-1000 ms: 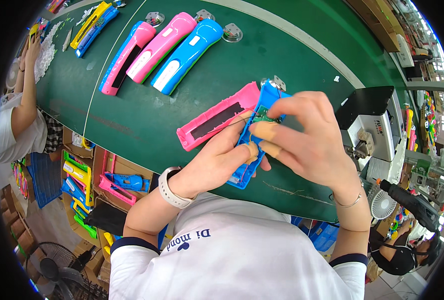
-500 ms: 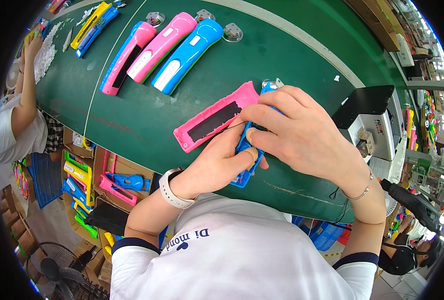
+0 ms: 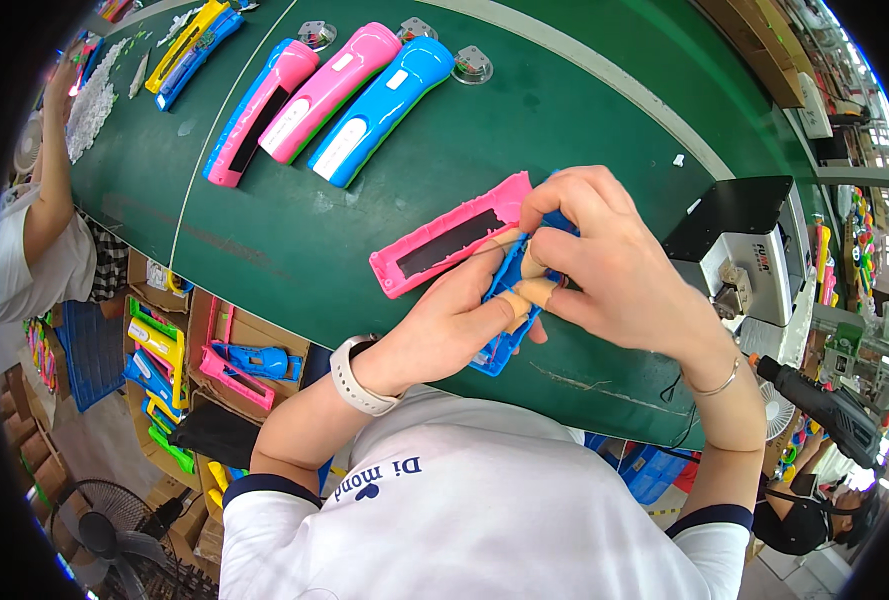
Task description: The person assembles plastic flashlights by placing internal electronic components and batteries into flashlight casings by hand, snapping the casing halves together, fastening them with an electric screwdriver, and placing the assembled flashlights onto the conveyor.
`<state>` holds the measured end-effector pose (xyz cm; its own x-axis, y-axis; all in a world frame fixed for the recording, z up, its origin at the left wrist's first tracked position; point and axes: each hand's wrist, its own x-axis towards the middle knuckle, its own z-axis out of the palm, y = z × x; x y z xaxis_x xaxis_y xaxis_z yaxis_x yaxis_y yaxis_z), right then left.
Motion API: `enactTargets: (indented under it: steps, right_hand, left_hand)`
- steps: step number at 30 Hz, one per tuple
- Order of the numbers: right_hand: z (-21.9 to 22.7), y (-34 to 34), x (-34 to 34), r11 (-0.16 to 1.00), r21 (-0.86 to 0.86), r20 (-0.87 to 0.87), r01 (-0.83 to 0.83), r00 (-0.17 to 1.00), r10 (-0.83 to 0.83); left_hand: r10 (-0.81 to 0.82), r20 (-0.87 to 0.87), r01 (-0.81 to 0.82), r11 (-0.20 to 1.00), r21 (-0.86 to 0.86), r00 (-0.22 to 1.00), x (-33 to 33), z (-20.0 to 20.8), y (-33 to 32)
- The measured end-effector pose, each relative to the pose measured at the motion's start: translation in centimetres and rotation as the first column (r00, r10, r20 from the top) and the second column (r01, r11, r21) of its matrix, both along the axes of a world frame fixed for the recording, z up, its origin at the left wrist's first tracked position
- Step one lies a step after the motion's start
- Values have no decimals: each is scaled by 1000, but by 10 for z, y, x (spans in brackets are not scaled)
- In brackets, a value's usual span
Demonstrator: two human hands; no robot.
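Observation:
My left hand [image 3: 454, 318] grips a blue plastic shell half [image 3: 501, 352], shaped like a flashlight housing, which sits tilted above the near part of the bench. Bandage-like tan wraps cover some fingertips. My right hand [image 3: 604, 265] reaches over the shell with thumb and fingers pinched at its inside; what they pinch is hidden. A thin dark line, perhaps a wire, runs by my left fingers. Just left of the hands lies a pink shell half [image 3: 394, 275], open side up, with a black strip [image 3: 451, 246] inside it.
Three closed flashlight-shaped bodies, one blue-and-pink [image 3: 286, 70], one pink [image 3: 359, 62] and one blue [image 3: 404, 85], lie far left beside small clear round parts [image 3: 472, 66]. A black-and-white device [image 3: 754, 250] stands right, near a power screwdriver [image 3: 829, 415]. Boxes of shells [image 3: 249, 365] sit lower left; another person works far left.
My right hand and the blue shell have shifted slightly, and the fingers have drawn closer together over it. The pink shell half shows a little farther right.

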<state>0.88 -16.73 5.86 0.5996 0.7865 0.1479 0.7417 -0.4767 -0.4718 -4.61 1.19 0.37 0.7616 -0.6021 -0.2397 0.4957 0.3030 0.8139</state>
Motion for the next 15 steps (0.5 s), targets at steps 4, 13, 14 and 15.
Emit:
enactTargets:
  steps: [4,13,14,15]
  right_hand:
    - [2,6,-6,999,-50,200,-11,979,21]
    - [-1,2,1,988,-48,270,-148,950,155]
    - [0,0,3,994,-18,190,-111,975,113]
    - [1,-2,4,998,6,109,-70,992,69]
  left_hand:
    - [15,33,-17,999,47,999,0,-1,0]
    - [-10,-44,8,1000,-27,999,-4,1,1]
    - [0,-73,-4,999,-53,997,-4,3,1]
    - [6,-101,-14,997,-81,995,-4,4,1]
